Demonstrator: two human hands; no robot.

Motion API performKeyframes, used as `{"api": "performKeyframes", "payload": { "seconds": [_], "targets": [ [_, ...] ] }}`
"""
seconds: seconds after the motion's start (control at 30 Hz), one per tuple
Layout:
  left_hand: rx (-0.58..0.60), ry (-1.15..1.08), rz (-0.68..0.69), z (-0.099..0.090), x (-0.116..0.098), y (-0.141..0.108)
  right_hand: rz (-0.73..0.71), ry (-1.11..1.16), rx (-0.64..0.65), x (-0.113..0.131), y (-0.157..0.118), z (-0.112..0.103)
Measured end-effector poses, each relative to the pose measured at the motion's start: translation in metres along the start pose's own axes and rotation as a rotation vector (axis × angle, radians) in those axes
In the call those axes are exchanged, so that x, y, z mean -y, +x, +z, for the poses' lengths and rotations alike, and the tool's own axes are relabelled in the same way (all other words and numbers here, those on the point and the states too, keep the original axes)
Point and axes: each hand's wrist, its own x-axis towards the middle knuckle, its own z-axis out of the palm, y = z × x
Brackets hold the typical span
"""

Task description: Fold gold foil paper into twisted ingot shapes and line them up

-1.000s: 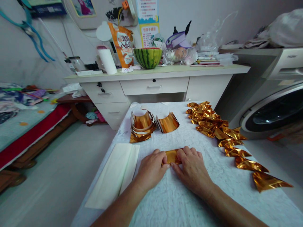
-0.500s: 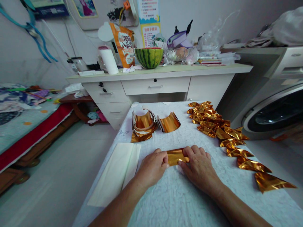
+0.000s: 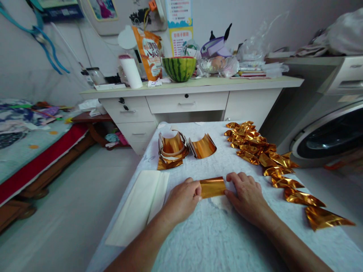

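Note:
My left hand (image 3: pixel 185 198) is closed on the left end of a sheet of gold foil paper (image 3: pixel 212 187), which lies curled on the cloth-covered table. At the sheet's right end is my right hand (image 3: pixel 245 194), its fingers apart and curved, the thumb close to the foil's edge. Beyond them stand a stack of curled gold foil sheets (image 3: pixel 172 145) and a smaller curled pile (image 3: pixel 203 146). Folded gold foil pieces (image 3: pixel 256 149) run in a line down the table's right side. Pale paper sheets (image 3: pixel 136 207) lie beside my left forearm.
A white desk (image 3: pixel 187 102) stands behind the table, bearing a cut watermelon (image 3: pixel 179 69), an orange pouch (image 3: pixel 149 54) and plastic bags. To the right is a washing machine (image 3: pixel 326 109); a bed (image 3: pixel 36 151) is at the left.
My right hand has drawn back to the right and opened off the foil's right end, so more of the sheet shows. My left hand keeps its hold.

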Motion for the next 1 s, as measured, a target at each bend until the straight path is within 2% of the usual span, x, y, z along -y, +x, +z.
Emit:
{"api": "performKeyframes", "payload": {
  "seconds": [0.27,0.4,0.47,0.53,0.63,0.77,1.0],
  "targets": [
    [0.035,0.015,0.045,-0.005,-0.001,-0.004,-0.030,0.053,-0.015,-0.010,0.002,0.002],
    [0.036,0.038,0.070,-0.007,-0.002,-0.007,-0.045,0.165,-0.164,-0.010,0.003,-0.005],
    [0.036,0.047,0.073,-0.008,-0.003,-0.007,-0.119,0.252,-0.238,-0.004,0.001,-0.011],
    [0.033,0.052,0.078,-0.008,-0.004,-0.008,-0.267,0.315,-0.154,0.004,-0.002,-0.017],
    [0.032,0.048,0.082,-0.007,-0.003,-0.007,-0.387,0.311,-0.007,0.017,-0.006,-0.019],
    [0.045,0.023,0.092,-0.006,0.000,-0.006,-0.396,0.290,0.097,0.023,-0.006,-0.014],
    [0.083,-0.009,0.114,-0.012,0.002,-0.008,-0.369,0.305,0.124,0.019,-0.002,-0.011]
  ]
}}
